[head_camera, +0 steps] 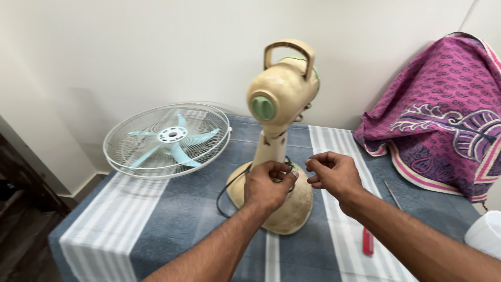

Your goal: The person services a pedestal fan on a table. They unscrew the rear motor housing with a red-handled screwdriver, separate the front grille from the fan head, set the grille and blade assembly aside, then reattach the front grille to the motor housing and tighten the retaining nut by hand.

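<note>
A cream table fan body [282,94] with a carry handle and a green rear knob stands on its round base [289,209] in the middle of a blue and white striped cloth. My left hand [269,185] rests on the base at the foot of the neck, fingers curled on something small I cannot make out. Just to the right of the neck my right hand [334,175] hovers, fingers pinched together; whether it holds anything I cannot tell. A black cord [223,196] loops off the base to the left.
A white wire fan guard with pale blue blades [167,138] lies flat at the back left. A red-handled screwdriver [368,241] lies at the right of the base. A purple patterned cloth [449,112] covers something at the back right. A white object [485,235] sits at the right edge.
</note>
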